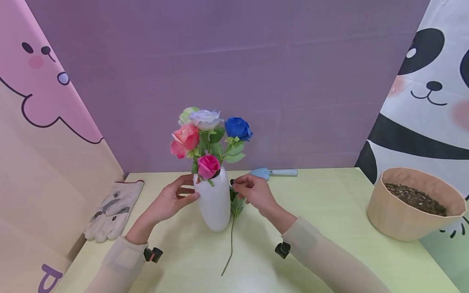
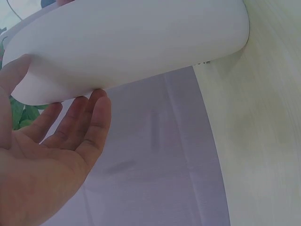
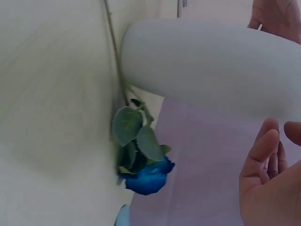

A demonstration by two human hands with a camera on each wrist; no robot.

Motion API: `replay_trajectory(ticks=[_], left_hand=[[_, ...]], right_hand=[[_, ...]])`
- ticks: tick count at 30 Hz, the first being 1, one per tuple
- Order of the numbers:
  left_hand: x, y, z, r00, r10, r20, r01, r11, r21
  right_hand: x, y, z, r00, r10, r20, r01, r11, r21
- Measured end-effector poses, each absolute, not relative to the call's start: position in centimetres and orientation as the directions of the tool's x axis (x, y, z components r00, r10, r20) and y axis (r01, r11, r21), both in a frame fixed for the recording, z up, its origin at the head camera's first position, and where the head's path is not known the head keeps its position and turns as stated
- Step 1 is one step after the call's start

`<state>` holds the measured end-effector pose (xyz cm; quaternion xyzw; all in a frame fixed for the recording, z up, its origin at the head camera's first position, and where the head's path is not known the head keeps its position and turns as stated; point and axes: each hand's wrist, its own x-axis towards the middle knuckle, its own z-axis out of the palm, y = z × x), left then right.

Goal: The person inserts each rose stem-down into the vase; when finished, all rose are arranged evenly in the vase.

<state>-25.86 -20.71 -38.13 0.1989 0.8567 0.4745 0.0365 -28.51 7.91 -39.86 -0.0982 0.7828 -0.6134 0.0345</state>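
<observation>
A white vase holds several artificial roses: a blue one, a magenta one, a coral one and pale ones behind. My left hand holds the vase's upper left side, thumb in front and fingers curving behind; the left wrist view shows the fingertips on the white wall. My right hand is beside the vase's upper right, fingers loosely bent and nothing gripped. Below it, another blue rose lies on the table, its leafy stem pointing toward me.
A light blue trowel lies at the table's back edge. White work gloves rest at the left edge. At the right stands a tan pot with soil inside. A purple backdrop rises behind the table.
</observation>
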Motion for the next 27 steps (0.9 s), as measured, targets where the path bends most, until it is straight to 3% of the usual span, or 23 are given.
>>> replay_trajectory(ticks=[27], left_hand=[[-25.9, -20.7, -38.1, -0.916, 0.379, 0.131, 0.315, 0.478, 0.820]], right_hand=[[-28.6, 8.5, -47.0, -0.962, -0.225, -0.153, 0.043, 0.431, -0.901]])
